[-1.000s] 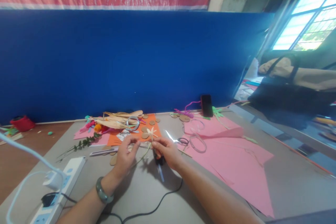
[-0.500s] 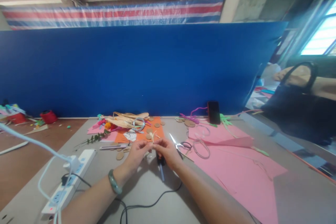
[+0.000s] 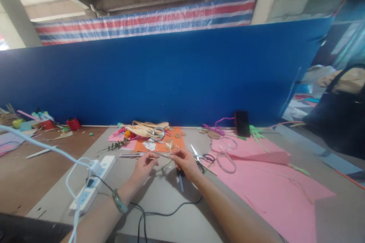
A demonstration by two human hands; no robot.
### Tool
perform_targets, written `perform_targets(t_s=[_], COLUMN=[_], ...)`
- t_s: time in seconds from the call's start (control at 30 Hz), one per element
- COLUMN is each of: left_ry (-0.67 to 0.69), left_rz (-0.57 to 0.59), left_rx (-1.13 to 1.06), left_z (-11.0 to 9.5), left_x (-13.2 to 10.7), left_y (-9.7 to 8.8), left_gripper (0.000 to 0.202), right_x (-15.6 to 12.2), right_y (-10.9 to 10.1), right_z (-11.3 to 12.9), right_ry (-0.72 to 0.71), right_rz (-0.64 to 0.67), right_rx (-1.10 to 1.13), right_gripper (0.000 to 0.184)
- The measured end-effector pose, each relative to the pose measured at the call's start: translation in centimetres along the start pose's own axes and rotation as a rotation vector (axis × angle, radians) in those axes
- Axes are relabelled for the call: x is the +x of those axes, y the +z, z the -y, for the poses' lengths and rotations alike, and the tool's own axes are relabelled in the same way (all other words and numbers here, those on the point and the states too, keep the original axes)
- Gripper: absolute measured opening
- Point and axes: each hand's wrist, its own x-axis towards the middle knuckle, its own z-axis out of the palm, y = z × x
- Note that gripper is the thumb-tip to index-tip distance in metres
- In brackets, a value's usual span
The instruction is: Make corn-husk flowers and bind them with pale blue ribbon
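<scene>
My right hand (image 3: 184, 162) pinches a small pale bundle of dried husk strips (image 3: 169, 145), whose frayed tips stick up above the fingers. A thin pale strip (image 3: 163, 155) stretches from that bundle towards my left hand (image 3: 146, 164), where thumb and fingers are closed on its other end. Below the hands another greenish strip curves down. Partly hidden under my right hand lies a black tool with a pale stick (image 3: 181, 183), possibly a glue gun. Scissors (image 3: 196, 155) with black handles lie open just right of my right hand.
A husk pile (image 3: 145, 129) lies beside orange paper (image 3: 179, 142) at the back. Large pink sheets (image 3: 273, 190) cover the right side, near a standing phone (image 3: 242, 123). At left is a white power strip (image 3: 97, 186) with cables. A blue partition (image 3: 171, 76) closes the back.
My hands, together before, are now apart: my left hand has drawn left, with the strip stretched between them. The camera view has turned slightly left and tilted.
</scene>
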Motion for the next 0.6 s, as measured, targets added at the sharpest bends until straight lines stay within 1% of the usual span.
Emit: perform_targets(t_s=[0.03, 0.1, 0.23, 0.3, 0.43, 0.47, 0.53, 0.6], left_ry=[0.021, 0.039, -0.065, -0.084, -0.171, -0.21, -0.277, -0.305], left_rz=[-0.018, -0.049, -0.03, -0.066, -0.069, -0.061, -0.089, -0.17], left_rx=[-0.009, -0.044, -0.088, -0.157, -0.289, -0.294, -0.247, -0.192], left_z=[-0.2, -0.4, -0.2, 0.3, 1.6, 2.0, 2.6, 2.9], left_x=[-0.5, -1.7, -4.9, -6.8, -11.0, -12.0, -14.1, -15.9], left_y=[-0.7, -2.2, -5.4, -6.9, -9.6, -10.1, -11.1, -11.9], left_gripper=[0.016, 0.015, 0.015, 0.015, 0.014, 0.014, 0.017, 0.023], right_x=[0.2, 0.5, 0.9, 0.9, 0.9, 0.9, 0.8, 0.7], right_y=[-0.2, -0.4, -0.8, -0.9, -0.8, -0.8, -0.7, -0.6], right_z=[-0.2, -0.6, -1.5, -1.7, -1.8, -1.8, -1.7, -1.6], right_ry=[0.004, 0.01, -0.001, -0.01, -0.01, -0.008, -0.006, -0.008], right_rz=[-0.002, 0.002, 0.001, 0.009, 0.01, 0.007, -0.001, -0.013], right_rx=[-0.011, -0.021, -0.029, -0.046, -0.061, -0.063, -0.072, -0.075], right_gripper=[0.032, 0.033, 0.034, 0.033, 0.032, 0.031, 0.03, 0.03])
